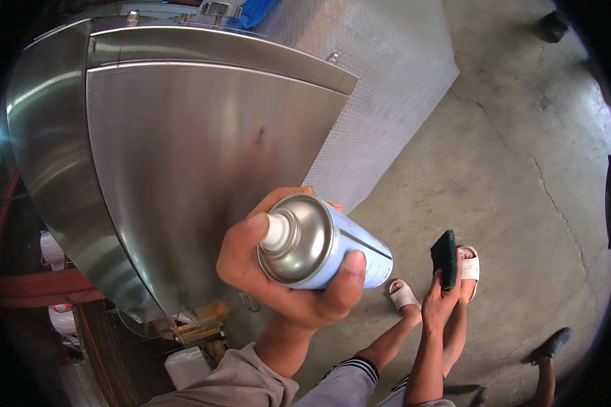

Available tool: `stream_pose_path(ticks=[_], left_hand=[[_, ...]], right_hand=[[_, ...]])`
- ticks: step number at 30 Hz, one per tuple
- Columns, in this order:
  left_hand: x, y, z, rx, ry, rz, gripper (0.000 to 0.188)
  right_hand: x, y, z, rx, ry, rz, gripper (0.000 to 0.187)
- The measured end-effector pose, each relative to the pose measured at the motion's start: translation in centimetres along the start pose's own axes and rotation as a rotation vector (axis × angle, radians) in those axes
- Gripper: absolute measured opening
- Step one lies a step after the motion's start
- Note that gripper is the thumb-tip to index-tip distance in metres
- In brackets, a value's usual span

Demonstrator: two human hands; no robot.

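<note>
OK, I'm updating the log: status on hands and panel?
Left hand gripping spray can; right hand holding green pad. Metal panel shows dark mark. Left hand partly hides panel.

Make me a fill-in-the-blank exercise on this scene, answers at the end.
1. The pale blue and silver cylindrical metal spray can sits in the ____ grip.
2. The thin, flat, rough scouring pad in the right grip is dark ____.
3. The spray can's small nozzle is coloured ____.
4. Of the spray can and scouring pad, the ____ appears nearer the large silvery brushed-metal panel.

Missing words: left; green; white; spray can.
</note>
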State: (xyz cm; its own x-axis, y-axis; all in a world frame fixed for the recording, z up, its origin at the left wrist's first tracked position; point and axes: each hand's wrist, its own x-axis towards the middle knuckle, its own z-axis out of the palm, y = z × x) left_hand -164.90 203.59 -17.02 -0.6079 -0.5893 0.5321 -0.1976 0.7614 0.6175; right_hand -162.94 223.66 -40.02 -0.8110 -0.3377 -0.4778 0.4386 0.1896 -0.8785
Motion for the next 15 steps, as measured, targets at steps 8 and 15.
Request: stream_pose_path(ticks=[8, 15], left_hand=[[-4.5, -2.4, 1.2, -0.012, -0.050, 0.108, 0.095], [-9.9, -3.1, 3.3, -0.162, -0.068, 0.048, 0.078]], right_hand=[[-0.2, 6.5, -1.4, -0.034, 0.006, 0.067, 0.060], [0.3, 12.7, -1.1, -0.090, 0.038, 0.099, 0.064]])
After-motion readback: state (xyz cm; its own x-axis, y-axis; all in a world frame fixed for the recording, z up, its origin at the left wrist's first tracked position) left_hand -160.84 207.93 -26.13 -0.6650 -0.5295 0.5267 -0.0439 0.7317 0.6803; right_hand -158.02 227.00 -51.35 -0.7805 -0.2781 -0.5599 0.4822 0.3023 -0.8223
